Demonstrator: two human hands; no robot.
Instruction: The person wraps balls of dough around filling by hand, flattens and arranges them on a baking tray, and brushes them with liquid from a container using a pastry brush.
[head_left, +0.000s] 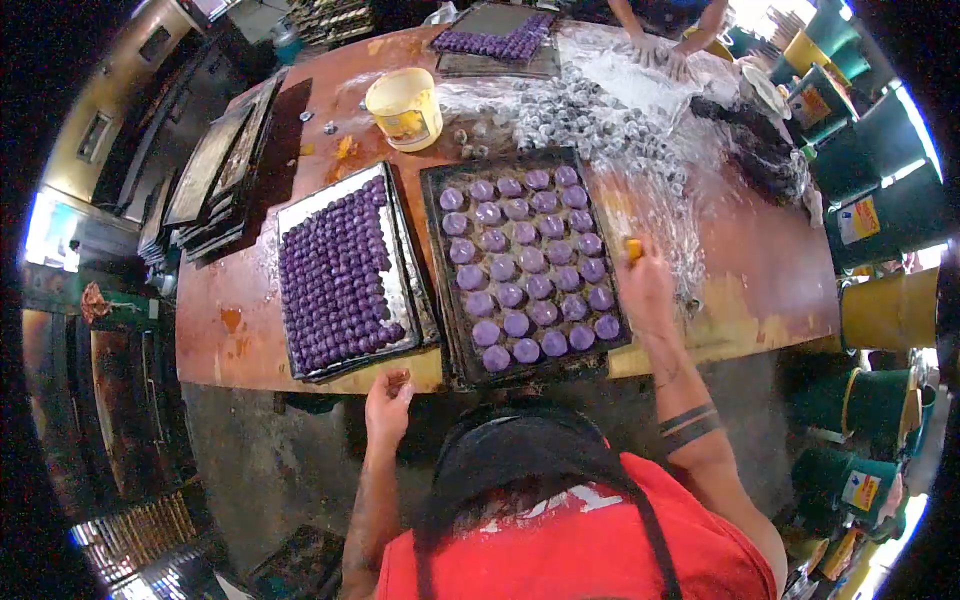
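Observation:
My left hand (390,398) is at the table's front edge, just below the tray of small purple balls (335,265); its fingers are curled together, and anything between them is too small to name. My right hand (645,275) is beside the right edge of the dark tray (436,232), closed on a small yellow object (634,249). Flattened purple rounds (533,260) lie in spaced rows on that dark tray. To its left, the ball tray holds tightly packed rows, with bare pale surface along its right side.
A yellow bucket (403,110) stands behind the trays. Stacked trays (222,165) lie at the left. Floury dough balls (590,120) spread across the back, near another person's hands (660,58). Another tray (497,35) with purple pieces lies farther back. Green bins (870,395) line the right.

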